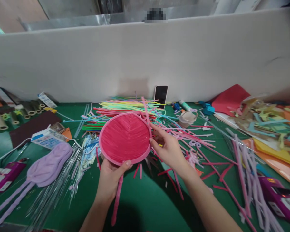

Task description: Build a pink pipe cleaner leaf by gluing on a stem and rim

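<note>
A round fan-like piece (125, 138), dark pink inside with a paler pink fuzzy rim, is held up over the table. My left hand (111, 177) grips its lower edge, thumb on the front and fingers behind. A wrapped pink stem (117, 203) hangs below it. At the right rim my right hand (168, 148) pinches with thumb and forefinger, where a pink pipe cleaner (145, 109) runs along the edge and sticks up past it. Part of the right fingers' grip is hidden. A heap of coloured pipe cleaners (125, 104) lies behind the piece.
On the left are a lilac padded piece (49, 164), a purple glue gun (8, 175) and thin silvery wires (55, 183). A phone (160, 95) leans on the white wall. On the right lie lilac strips (251, 174), another purple glue gun (277, 196) and felt scraps (272, 151).
</note>
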`<state>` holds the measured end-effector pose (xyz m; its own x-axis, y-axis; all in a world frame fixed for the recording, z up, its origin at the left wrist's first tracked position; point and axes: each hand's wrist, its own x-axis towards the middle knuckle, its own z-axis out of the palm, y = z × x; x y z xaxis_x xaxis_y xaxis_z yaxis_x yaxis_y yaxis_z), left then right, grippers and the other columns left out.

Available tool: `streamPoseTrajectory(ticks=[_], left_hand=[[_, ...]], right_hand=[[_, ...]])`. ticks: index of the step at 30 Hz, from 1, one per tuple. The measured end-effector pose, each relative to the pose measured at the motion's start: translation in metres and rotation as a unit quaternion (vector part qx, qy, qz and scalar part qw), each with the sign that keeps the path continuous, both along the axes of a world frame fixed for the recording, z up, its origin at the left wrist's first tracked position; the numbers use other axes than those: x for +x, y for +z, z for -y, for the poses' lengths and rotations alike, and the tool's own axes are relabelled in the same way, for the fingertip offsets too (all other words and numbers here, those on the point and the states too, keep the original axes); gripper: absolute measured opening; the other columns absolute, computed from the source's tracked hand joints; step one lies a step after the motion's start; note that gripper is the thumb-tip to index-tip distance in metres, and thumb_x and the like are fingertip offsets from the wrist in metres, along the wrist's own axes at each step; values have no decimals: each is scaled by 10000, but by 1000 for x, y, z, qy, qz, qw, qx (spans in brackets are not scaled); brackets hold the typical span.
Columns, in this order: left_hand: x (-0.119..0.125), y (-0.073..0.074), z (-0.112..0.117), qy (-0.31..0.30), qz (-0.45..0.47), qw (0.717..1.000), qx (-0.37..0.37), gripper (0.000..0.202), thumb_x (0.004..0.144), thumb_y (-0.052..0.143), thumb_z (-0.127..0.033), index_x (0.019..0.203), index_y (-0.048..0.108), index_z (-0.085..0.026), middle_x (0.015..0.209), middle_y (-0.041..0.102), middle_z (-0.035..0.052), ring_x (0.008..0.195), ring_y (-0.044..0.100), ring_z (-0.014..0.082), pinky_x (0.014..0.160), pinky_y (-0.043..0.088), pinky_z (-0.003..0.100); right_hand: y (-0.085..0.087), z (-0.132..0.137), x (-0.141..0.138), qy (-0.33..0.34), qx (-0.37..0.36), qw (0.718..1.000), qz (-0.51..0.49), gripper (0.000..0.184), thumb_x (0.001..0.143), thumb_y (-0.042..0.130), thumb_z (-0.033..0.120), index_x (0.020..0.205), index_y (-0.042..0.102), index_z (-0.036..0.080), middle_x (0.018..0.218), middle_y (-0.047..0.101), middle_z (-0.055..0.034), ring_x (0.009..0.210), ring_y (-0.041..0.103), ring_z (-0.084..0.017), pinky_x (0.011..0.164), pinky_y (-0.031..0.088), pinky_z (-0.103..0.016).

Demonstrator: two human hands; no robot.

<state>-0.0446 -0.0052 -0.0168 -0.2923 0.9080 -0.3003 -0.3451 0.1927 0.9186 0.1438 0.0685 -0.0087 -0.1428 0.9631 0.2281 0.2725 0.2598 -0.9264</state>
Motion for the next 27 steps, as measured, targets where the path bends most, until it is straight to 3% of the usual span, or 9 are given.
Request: streamPoseTrajectory(ticks=[5,11,14,18,22,27], left_hand=[[-9,2,0,-26,3,1000,-17,719,516,934,-241,1152,605,-183,1077,751,65,931,731,256,746,642,329],[-16,2,-1,-60,22,997,-43,752,509,933,-218,1182,597,-190,1093,744,70,911,733,241,698,639,283],[-18,2,-1,-91,31,995,-39,737,556,915,-209,1215,585,-201,1208,707,96,1024,710,270,753,633,292],[-26,0,5,-155,67,986,-4,813,546,903,-133,1278,571,-251,1312,658,102,1205,626,304,940,573,345],[-37,-11,15,-207,78,975,-27,835,603,885,-149,1351,533,-265,1109,736,111,1089,695,286,985,540,413],[-40,-25,26,-208,42,976,-48,791,634,882,-181,1341,530,-228,1021,749,102,963,734,230,945,558,369]], right_hand=[[3,-2,3,24,-69,996,-52,500,850,622,293,1348,602,253,1031,752,-45,781,704,-184,714,602,-341],[5,-2,5,14,-48,997,-52,472,826,635,277,1292,631,203,1305,656,-105,878,700,-192,806,589,-369],[6,3,7,39,-56,996,-50,516,809,606,232,1323,588,192,1342,624,-118,851,690,-173,733,588,-326],[0,14,11,47,-76,994,-57,542,769,593,203,1310,560,186,1245,650,-117,747,656,-133,647,566,-279],[-18,27,13,-14,-130,989,-61,537,680,614,189,1214,548,191,1124,664,-90,631,630,-105,590,557,-261],[-35,41,15,-132,-148,979,36,566,698,564,144,1257,491,194,915,717,-63,562,660,-162,550,560,-307]])
